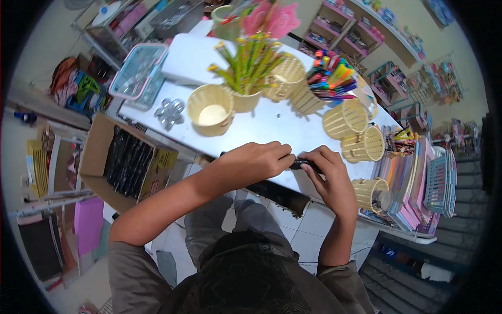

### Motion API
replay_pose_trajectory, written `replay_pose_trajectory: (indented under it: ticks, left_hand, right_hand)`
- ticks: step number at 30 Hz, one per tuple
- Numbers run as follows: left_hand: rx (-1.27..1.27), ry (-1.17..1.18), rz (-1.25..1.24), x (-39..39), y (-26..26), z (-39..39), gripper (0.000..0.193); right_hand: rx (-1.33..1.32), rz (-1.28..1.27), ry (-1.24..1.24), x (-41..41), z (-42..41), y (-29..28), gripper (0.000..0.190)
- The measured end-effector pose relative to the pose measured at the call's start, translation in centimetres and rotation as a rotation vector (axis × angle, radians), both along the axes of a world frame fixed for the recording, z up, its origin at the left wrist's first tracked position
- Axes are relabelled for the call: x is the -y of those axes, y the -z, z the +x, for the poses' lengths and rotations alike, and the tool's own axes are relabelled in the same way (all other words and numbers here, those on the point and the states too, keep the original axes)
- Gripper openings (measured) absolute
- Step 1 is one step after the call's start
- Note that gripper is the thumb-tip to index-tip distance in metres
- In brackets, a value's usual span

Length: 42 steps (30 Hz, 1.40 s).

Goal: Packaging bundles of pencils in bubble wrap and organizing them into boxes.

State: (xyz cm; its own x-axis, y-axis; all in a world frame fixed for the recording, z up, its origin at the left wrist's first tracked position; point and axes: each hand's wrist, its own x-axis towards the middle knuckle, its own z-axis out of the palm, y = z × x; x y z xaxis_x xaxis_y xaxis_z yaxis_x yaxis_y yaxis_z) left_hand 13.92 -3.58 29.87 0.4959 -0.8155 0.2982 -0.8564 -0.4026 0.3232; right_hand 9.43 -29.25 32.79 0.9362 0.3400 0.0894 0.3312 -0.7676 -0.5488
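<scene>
Both hands meet above the front edge of a white table [245, 143]. A small dark object [300, 162], too covered to name, lies between their fingers. My left hand [266, 157] pinches at its left end with the fingertips. My right hand [327, 172] grips its right part between thumb and fingers. Beyond my left hand stands a cream woven basket [210, 112], and a clear flower-shaped object [170, 114] lies left of it. Behind are a basket of green stalk-like sticks [247, 100] and one of colourful pens [308, 98].
An open cardboard box [92, 165] with black plastic-wrapped packs stands at the left. A light blue plastic basket [157, 84] sits on the table's left end. More woven baskets [362, 145] line the right side, beside a stack of books or folders [410, 184].
</scene>
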Motion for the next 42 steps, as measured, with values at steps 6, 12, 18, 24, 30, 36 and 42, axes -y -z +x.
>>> replay_pose_trajectory:
  ticks: [6, 12, 18, 24, 30, 36, 42]
  left_hand:
    - [-0.348, -0.201, -0.223, -9.6, -0.5, -8.0, 0.037]
    - [-0.701, -0.767, -0.678, -20.9, 3.6, -22.3, 0.036]
    - [-0.836, -1.423, -1.423, -27.2, 13.5, -37.8, 0.021]
    - [-0.563, -1.73, -1.52, -31.7, 23.3, -48.3, 0.016]
    - [-0.544, -1.821, -1.38, -35.5, 32.6, -50.3, 0.016]
    - [-0.61, -1.805, -1.608, -35.6, 36.4, -51.2, 0.017]
    - [-0.723, -1.835, -1.609, -36.1, 35.5, -50.4, 0.023]
  right_hand:
    - [-0.077, -0.04, -0.431, -9.1, -0.3, -4.1, 0.032]
    - [0.269, 0.142, -0.548, -25.0, -5.5, -2.2, 0.04]
    - [-0.358, 0.563, -0.484, -36.7, -15.0, 10.4, 0.012]
    - [-1.051, 0.467, -0.599, -45.9, -24.2, 27.5, 0.026]
    - [-1.006, 0.44, -0.507, -54.9, -26.4, 37.7, 0.023]
    - [-0.854, 0.36, -0.597, -60.2, -26.8, 41.2, 0.02]
    - [-0.738, 0.183, -0.623, -61.7, -26.1, 40.6, 0.014]
